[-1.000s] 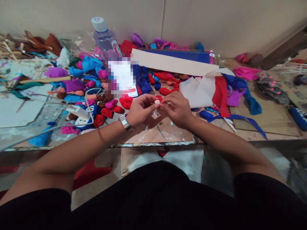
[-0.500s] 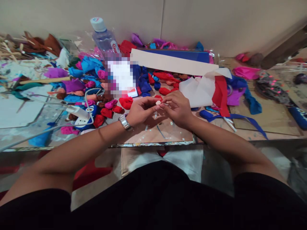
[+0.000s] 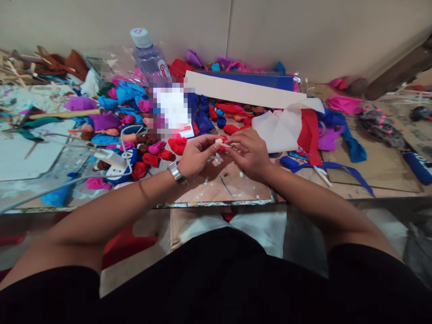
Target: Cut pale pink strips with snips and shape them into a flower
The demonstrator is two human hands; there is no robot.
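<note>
Between my two hands is a small cream paper roll, its whitish rosette-like end showing and a thinner tail running to the right. My left hand is closed on the rosette end with thumb and fingertips. At the tail, my right hand is closed in a pinch. Behind the fingers lie red crepe paper pieces. Just right of my right hand rests a white paper sheet beside a red crepe strip.
A phone, partly pixelated, leans against a bottle. Coloured paper rolls surround it. On the left, a white cable crosses the table to a blue power strip. A long cream strip lies at the back; a blue ribbon lies right.
My left thumb and fingers have shifted slightly left and up along the paper roll, leaving more of it exposed. My right fingers have drawn slightly apart from the left ones.
</note>
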